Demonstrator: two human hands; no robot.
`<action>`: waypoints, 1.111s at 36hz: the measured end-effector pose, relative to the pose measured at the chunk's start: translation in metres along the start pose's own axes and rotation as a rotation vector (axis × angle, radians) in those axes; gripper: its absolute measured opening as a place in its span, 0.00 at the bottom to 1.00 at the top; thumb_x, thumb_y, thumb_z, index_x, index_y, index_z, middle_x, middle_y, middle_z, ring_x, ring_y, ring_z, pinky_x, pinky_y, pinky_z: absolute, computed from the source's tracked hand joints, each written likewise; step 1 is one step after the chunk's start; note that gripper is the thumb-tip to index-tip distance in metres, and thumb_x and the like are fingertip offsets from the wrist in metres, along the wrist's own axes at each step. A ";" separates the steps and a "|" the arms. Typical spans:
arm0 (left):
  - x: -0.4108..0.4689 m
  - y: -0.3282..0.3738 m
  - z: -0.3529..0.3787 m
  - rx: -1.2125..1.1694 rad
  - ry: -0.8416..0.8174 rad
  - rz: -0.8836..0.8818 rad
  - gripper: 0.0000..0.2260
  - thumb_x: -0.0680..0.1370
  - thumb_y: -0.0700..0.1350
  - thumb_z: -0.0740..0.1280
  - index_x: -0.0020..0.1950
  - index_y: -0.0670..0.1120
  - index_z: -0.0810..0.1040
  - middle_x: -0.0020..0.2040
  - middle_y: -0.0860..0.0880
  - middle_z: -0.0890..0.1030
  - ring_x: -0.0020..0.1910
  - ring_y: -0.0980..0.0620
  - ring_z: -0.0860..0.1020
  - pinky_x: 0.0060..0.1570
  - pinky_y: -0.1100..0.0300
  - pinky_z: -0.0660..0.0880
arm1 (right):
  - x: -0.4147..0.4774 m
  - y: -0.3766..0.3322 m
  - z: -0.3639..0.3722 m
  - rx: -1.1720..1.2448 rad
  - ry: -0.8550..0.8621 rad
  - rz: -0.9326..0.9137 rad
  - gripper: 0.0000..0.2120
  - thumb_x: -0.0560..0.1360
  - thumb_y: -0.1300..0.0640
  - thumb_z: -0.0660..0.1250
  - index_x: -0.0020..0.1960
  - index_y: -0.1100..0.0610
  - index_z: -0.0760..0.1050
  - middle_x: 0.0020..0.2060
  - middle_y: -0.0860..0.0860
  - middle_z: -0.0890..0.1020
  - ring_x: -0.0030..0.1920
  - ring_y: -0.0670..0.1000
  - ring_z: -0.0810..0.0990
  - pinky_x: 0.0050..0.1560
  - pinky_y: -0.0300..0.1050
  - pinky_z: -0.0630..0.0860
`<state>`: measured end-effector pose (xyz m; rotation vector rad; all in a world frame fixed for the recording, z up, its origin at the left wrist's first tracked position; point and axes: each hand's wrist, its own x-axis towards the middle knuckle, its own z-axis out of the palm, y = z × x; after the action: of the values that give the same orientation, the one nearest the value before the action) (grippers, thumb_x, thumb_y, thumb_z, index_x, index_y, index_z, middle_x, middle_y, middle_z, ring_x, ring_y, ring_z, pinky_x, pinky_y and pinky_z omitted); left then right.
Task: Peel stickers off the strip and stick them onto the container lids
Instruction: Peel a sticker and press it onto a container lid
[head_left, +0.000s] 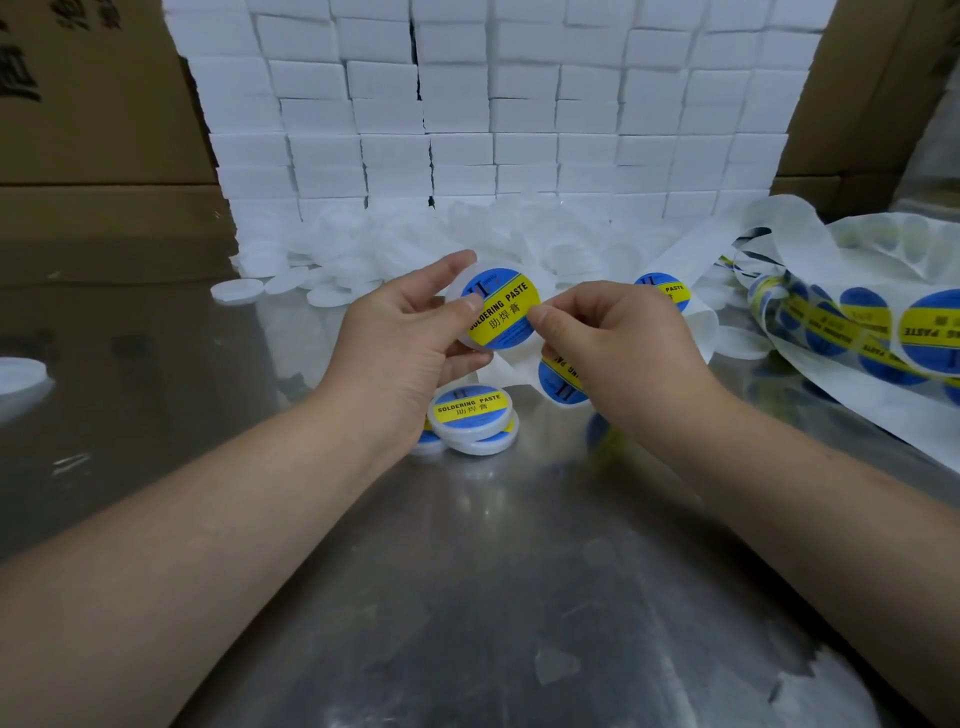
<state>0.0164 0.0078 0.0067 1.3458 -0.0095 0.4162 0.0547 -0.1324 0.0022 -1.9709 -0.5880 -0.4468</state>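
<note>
My left hand (410, 332) grips a white round lid (480, 270) above the table, thumb and fingers curled round its rim. A blue and yellow "SOLDERING PASTE" sticker (501, 309) covers the lid's top. My right hand (608, 338) pinches the sticker's right edge with thumb and forefinger. The sticker strip (852, 332) lies at the right, with blue and yellow stickers on white backing, and part of it runs under my right hand (558, 382). Two stickered lids (470, 415) are stacked on the table below my left hand.
A heap of plain white lids (363, 260) lies behind my hands on the shiny metal table (493, 571). A wall of white boxes (493, 114) stands behind it, with cardboard boxes (93, 130) at both sides. One lid (21, 374) sits at the far left.
</note>
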 end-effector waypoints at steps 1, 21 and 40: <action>0.000 0.000 0.000 0.002 0.002 0.001 0.13 0.75 0.38 0.67 0.45 0.57 0.79 0.60 0.40 0.76 0.38 0.51 0.83 0.37 0.62 0.79 | 0.000 0.000 0.000 -0.004 -0.002 -0.001 0.13 0.74 0.51 0.66 0.31 0.45 0.74 0.24 0.41 0.76 0.29 0.36 0.74 0.33 0.33 0.71; -0.003 0.000 0.001 0.029 -0.030 0.047 0.14 0.75 0.37 0.66 0.44 0.58 0.78 0.59 0.42 0.77 0.41 0.51 0.83 0.37 0.62 0.80 | -0.001 -0.001 -0.001 -0.066 0.007 0.024 0.14 0.75 0.50 0.65 0.31 0.47 0.73 0.25 0.42 0.77 0.29 0.38 0.73 0.34 0.34 0.73; -0.005 -0.002 0.000 0.117 -0.149 0.180 0.14 0.76 0.36 0.65 0.48 0.57 0.78 0.41 0.58 0.83 0.42 0.55 0.83 0.39 0.65 0.79 | 0.001 0.002 -0.002 -0.127 0.044 0.052 0.14 0.75 0.49 0.65 0.32 0.51 0.74 0.27 0.43 0.78 0.28 0.42 0.74 0.37 0.40 0.75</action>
<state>0.0120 0.0064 0.0030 1.4946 -0.2341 0.4724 0.0565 -0.1348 0.0026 -2.0866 -0.4899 -0.5052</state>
